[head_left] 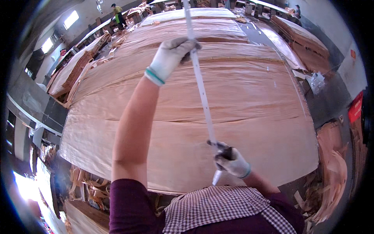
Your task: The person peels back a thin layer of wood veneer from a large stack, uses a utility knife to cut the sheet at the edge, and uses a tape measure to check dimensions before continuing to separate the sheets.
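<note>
A long, narrow white strip of tape [203, 95] with small dark marks along it runs taut between my hands, above a wide sheet of reddish-brown wood veneer [249, 144]. My left hand [171, 56], in a white glove with dark fingertips and a green cuff, is raised far forward and pinches the strip's upper part. Close to my body, my right hand [231, 160], gloved the same way, is closed around its lower part. A short end of the strip shows below the right hand. The strip's far end runs out of the top of the picture.
More veneer stacks [187, 29] lie beyond the near sheet. Piled veneer stands at left [80, 70] and right [302, 39]. Torn veneer scraps [93, 187] hang near the front edge. A person [118, 16] works at the far left. Crumpled clear plastic [316, 82] lies at right.
</note>
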Demonstrator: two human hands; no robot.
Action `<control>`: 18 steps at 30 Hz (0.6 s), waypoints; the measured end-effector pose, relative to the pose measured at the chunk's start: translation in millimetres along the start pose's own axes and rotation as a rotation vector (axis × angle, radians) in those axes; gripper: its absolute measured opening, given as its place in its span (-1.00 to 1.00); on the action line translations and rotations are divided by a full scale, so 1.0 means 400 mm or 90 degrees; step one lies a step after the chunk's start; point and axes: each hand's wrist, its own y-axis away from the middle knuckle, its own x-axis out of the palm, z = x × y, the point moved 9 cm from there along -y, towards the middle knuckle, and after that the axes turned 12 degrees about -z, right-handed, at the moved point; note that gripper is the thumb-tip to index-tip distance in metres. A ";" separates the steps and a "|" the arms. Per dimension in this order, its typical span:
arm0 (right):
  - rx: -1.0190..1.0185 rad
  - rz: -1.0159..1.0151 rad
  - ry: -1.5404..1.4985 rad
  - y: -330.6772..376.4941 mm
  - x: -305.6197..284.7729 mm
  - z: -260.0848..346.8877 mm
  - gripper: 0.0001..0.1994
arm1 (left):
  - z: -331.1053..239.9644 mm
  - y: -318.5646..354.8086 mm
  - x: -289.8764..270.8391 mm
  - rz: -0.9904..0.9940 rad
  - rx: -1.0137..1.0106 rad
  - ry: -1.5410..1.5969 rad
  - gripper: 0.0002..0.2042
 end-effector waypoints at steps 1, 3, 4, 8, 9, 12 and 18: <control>0.029 0.010 -0.022 0.031 -0.037 0.013 -0.48 | -0.010 0.003 -0.013 0.000 0.040 -0.053 -0.76; 0.012 0.021 -0.093 0.106 -0.097 0.024 -0.47 | 0.030 0.021 -0.153 -0.177 0.002 0.014 -0.78; -0.025 0.072 -0.178 0.139 -0.090 0.058 -0.44 | 0.067 0.031 -0.209 -0.216 -0.054 0.009 -0.71; -0.031 0.012 -0.249 0.147 -0.127 0.104 -0.44 | 0.202 0.212 -0.271 -0.166 -0.257 0.025 -0.35; -0.041 -0.006 -0.239 0.129 -0.129 0.114 -0.46 | 0.248 0.289 -0.258 -0.160 -0.331 0.025 -0.46; -0.028 -0.101 -0.044 0.074 -0.112 0.116 -0.70 | 0.319 0.525 -0.035 0.073 -0.478 -0.073 -0.50; 0.128 0.086 0.124 0.047 0.151 -0.023 -0.78 | 0.247 0.812 0.154 0.108 -0.498 0.452 -0.12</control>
